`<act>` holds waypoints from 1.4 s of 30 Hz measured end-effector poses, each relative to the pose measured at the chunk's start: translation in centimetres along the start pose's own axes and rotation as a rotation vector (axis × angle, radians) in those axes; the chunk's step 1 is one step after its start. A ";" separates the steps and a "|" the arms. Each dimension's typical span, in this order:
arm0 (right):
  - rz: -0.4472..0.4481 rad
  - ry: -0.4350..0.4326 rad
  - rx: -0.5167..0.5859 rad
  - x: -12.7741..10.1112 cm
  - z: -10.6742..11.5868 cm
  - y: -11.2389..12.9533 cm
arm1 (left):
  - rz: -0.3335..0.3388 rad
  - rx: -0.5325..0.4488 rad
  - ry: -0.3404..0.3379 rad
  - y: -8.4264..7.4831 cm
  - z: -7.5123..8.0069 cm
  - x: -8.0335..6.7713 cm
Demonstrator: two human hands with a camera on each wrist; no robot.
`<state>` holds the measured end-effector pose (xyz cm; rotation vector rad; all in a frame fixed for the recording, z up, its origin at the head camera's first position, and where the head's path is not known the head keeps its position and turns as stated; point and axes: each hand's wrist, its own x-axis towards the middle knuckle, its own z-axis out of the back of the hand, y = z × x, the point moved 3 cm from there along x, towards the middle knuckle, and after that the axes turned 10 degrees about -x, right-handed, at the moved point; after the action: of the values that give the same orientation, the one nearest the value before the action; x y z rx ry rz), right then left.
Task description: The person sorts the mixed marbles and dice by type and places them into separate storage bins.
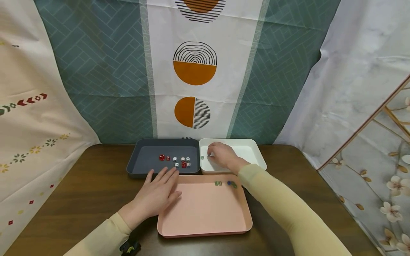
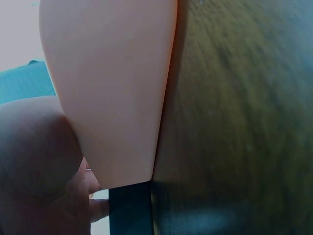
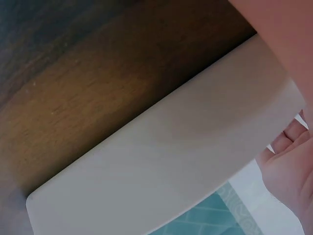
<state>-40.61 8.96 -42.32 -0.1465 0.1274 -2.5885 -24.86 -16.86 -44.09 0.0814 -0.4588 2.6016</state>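
Observation:
My right hand [image 1: 222, 155] reaches into the white tray [image 1: 253, 151] with its fingers bent down. At its fingertips is a small dark marble [image 1: 209, 154], which it seems to pinch; the fingers partly hide it. Just left of that, a pale green marble [image 1: 202, 157] lies in the same tray. My left hand [image 1: 153, 197] is spread with straight fingers over the back left corner of the pink tray [image 1: 205, 213] and the front edge of the dark grey tray [image 1: 144, 151], holding nothing. In the pink tray are several green marbles [image 1: 218, 183] and a blue marble [image 1: 229, 183].
Several red dice [image 1: 162, 157] and white dice [image 1: 177, 165] lie in the dark grey tray. All three trays stand close together on a brown wooden table [image 1: 96, 185]. Patterned cloth [image 1: 121, 71] hangs behind the table. A black object [image 1: 130, 246] is by my left wrist.

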 end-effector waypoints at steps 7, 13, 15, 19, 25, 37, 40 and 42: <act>0.004 -0.002 -0.023 0.4 -0.4 0.2 | -0.001 0.001 0.003 -0.1 0.0 0.0; -0.002 0.003 -0.016 0.7 -0.5 0.2 | 0.002 -0.002 0.004 -0.1 0.2 0.0; -0.008 0.001 -0.014 0.7 -0.5 0.2 | 0.001 -0.006 0.002 -0.1 0.1 0.1; -0.018 0.001 -0.008 0.6 -0.2 0.1 | 0.003 -0.005 0.002 0.0 -0.1 0.2; 0.002 -0.017 -0.015 -0.2 0.9 -0.3 | -0.005 0.005 -0.009 0.2 0.0 0.1; 0.005 -0.063 0.030 -4.2 2.8 -0.9 | -0.015 0.004 -0.021 0.0 0.3 0.1; 0.005 -0.069 0.054 -5.6 3.3 -0.9 | -0.017 0.001 -0.023 -0.1 0.3 0.1; 0.008 -0.077 0.057 -6.5 3.5 -0.9 | -0.016 -0.004 -0.018 -0.1 0.3 0.1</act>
<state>-35.09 12.95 -39.27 -0.2241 0.0254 -2.5720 -24.87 -16.82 -43.73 0.1064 -0.4677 2.5861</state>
